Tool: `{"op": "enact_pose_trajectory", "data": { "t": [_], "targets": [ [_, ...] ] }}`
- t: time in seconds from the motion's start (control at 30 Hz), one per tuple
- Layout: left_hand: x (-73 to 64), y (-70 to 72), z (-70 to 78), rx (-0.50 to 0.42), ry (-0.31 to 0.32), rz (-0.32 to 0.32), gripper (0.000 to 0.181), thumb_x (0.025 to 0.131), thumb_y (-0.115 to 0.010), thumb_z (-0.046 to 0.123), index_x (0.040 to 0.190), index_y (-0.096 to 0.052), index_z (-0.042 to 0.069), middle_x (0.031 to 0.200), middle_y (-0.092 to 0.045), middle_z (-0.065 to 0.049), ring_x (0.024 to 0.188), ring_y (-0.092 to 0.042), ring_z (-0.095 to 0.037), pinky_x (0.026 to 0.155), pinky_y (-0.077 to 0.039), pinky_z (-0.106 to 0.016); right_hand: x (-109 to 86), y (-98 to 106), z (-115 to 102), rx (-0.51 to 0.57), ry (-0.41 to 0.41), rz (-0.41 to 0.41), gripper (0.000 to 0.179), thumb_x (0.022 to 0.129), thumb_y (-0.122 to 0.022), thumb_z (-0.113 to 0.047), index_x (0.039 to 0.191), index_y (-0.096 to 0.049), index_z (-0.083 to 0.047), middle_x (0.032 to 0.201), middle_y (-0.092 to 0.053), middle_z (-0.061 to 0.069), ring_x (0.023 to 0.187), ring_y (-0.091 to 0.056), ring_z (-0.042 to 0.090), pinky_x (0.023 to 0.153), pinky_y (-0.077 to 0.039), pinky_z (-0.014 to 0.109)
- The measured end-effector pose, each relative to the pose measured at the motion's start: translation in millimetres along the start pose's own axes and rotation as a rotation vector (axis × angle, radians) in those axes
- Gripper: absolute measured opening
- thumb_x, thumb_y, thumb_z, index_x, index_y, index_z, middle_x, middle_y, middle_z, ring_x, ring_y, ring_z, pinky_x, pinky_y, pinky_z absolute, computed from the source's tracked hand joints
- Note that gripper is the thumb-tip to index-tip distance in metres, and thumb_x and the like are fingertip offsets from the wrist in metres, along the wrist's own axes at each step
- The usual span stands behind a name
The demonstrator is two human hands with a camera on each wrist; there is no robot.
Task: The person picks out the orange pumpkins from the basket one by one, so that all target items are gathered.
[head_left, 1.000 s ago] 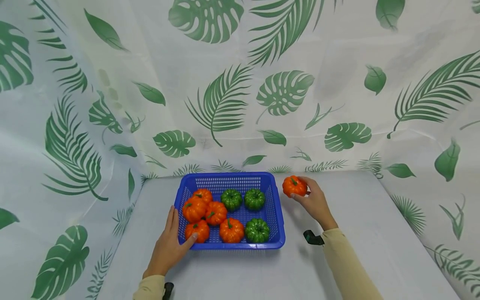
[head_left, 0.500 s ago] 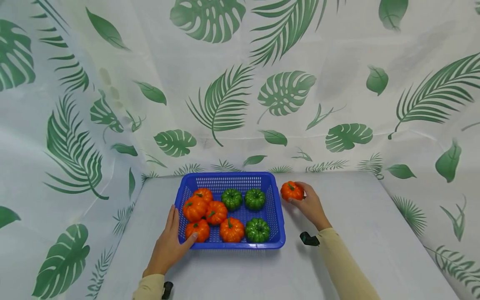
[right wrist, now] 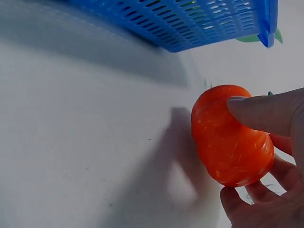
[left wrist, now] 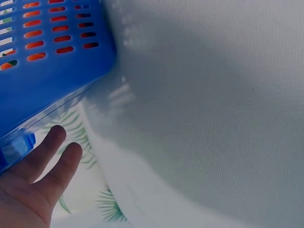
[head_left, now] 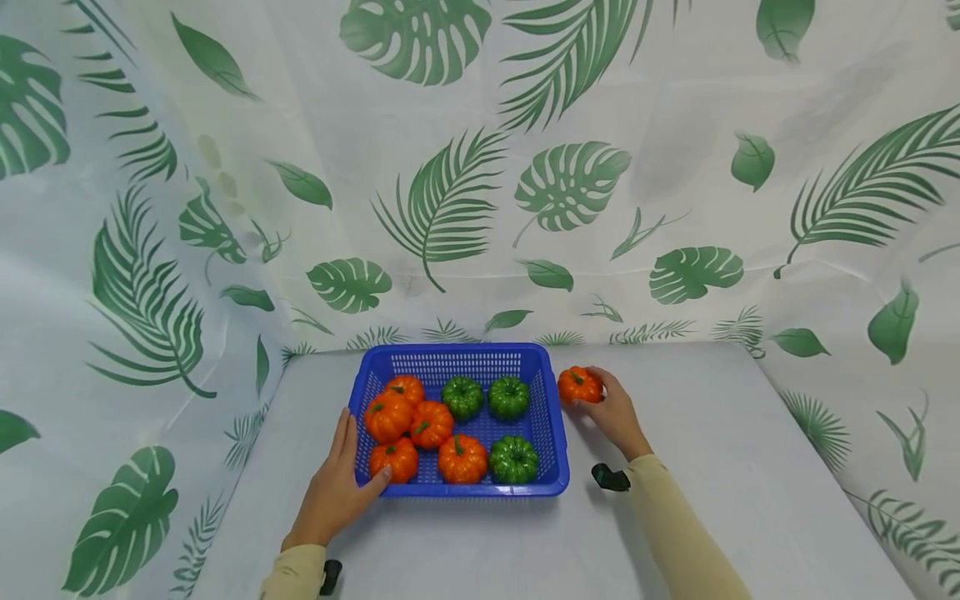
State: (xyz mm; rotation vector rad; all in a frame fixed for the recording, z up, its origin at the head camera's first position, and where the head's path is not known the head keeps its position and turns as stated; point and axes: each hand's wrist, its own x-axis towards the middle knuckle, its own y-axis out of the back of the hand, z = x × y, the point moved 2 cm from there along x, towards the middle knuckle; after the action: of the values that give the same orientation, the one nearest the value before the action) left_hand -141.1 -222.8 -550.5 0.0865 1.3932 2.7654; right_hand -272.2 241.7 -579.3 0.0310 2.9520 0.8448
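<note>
A small orange pumpkin with a dark stem is gripped by my right hand, just outside the basket's right side. The right wrist view shows my thumb across this pumpkin and fingertips under it, with a shadow on the table beside it. My left hand rests at the front left corner of the blue basket. Its fingers lie straight along the outside, and its thumb reaches over the front rim. Several orange pumpkins lie in the basket's left and middle. Green pumpkins lie towards its right.
The white table carries the basket near its back edge. A white sheet with green leaf prints stands behind and along both sides. Dark devices sit by both wrists, one beside the right sleeve.
My right hand has moved down and slightly left with the orange pumpkin, closer to the basket's right rim. The left hand and the basket have stayed in place.
</note>
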Motion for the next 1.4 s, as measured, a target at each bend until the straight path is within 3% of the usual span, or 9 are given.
{"op": "enact_pose_trajectory", "data": {
  "t": [0.3, 0.57, 0.97, 1.17, 1.4],
  "targets": [
    [1.3, -2.1, -3.2, -0.006, 0.010, -0.011, 0.110, 0.099, -0.070, 0.052, 0.170, -0.007, -0.003, 0.180, 0.004, -0.013, 0.153, -0.032, -0.050, 0.116, -0.037, -0.065, -1.0, -4, 6, 0.053, -0.053, -0.011, 0.074, 0.098, -0.070, -0.007, 0.164, -0.036, -0.002, 0.170, -0.030, 0.027, 0.155, -0.028, 0.048, 0.124, -0.024, 0.065],
    [2.0, -2.6, -1.7, -0.009, 0.006, -0.001, 0.109, 0.098, -0.070, 0.053, 0.169, -0.009, -0.004, 0.179, 0.002, -0.015, 0.154, -0.031, -0.050, 0.116, -0.036, -0.066, -2.8, 0, -5, 0.073, -0.061, 0.000, 0.077, 0.097, -0.068, -0.008, 0.165, -0.033, -0.003, 0.171, -0.025, 0.028, 0.154, -0.026, 0.051, 0.123, -0.025, 0.067],
    [-0.6, -3.9, -2.6, -0.016, 0.002, 0.007, 0.109, 0.099, -0.070, 0.052, 0.170, -0.008, -0.002, 0.179, 0.002, -0.015, 0.155, -0.028, -0.050, 0.117, -0.035, -0.066, -4.5, 15, -35, 0.078, 0.072, 0.118, 0.068, 0.105, -0.067, -0.021, 0.165, -0.038, -0.005, 0.176, -0.019, 0.019, 0.162, -0.015, 0.042, 0.126, -0.016, 0.066],
    [-3.7, -5.0, -3.0, -0.017, 0.010, -0.013, 0.109, 0.099, -0.070, 0.052, 0.170, -0.008, -0.002, 0.179, 0.001, -0.017, 0.153, -0.031, -0.050, 0.116, -0.037, -0.067, -12.0, 17, -55, 0.109, 0.103, 0.115, 0.066, 0.106, -0.064, -0.025, 0.166, -0.041, -0.010, 0.178, -0.018, 0.011, 0.163, -0.015, 0.039, 0.125, -0.016, 0.068],
    [-1.4, -3.7, -4.3, -0.029, -0.014, 0.016, 0.109, 0.098, -0.071, 0.052, 0.170, -0.009, -0.001, 0.179, 0.000, -0.015, 0.151, -0.036, -0.052, 0.113, -0.039, -0.069, -17.8, 14, -82, 0.156, 0.211, 0.110, 0.057, 0.107, -0.062, -0.017, 0.161, -0.047, -0.008, 0.177, -0.023, 0.011, 0.163, -0.016, 0.036, 0.126, -0.016, 0.066]
  ]
}}
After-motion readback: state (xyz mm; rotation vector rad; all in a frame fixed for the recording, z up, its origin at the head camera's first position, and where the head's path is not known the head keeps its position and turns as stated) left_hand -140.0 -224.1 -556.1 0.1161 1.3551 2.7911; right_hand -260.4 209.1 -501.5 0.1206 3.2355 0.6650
